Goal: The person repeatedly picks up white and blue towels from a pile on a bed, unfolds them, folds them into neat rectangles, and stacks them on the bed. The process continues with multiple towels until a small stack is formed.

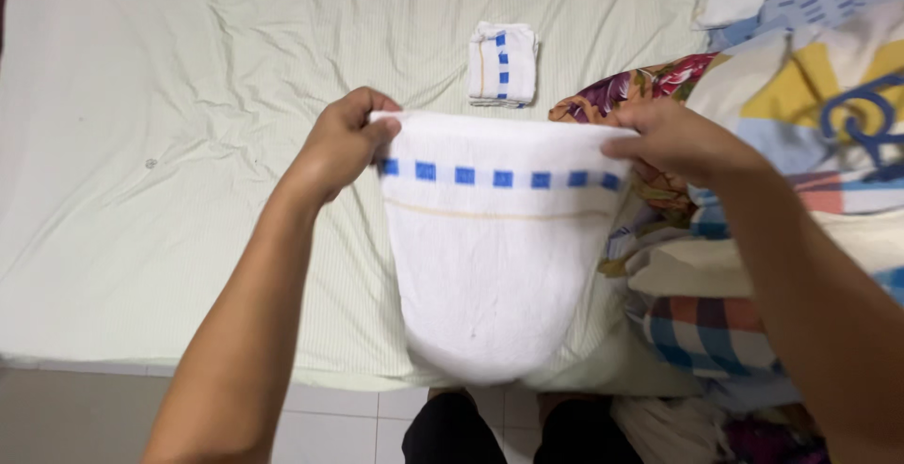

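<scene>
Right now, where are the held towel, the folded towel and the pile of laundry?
Held towel (490,276), head view, middle of its white cloth.
Folded towel (503,64), head view, its top face.
Laundry pile (716,318), head view, checked cloth.

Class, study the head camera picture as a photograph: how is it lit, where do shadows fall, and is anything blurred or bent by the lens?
Head view: soft, even light, no glare; faint shadows only in the bed sheet's creases and under the held towel. Both hands, left and right, and the folded towel are sharp. The forearms loom large at the bottom edge, a wide-lens effect.
</scene>
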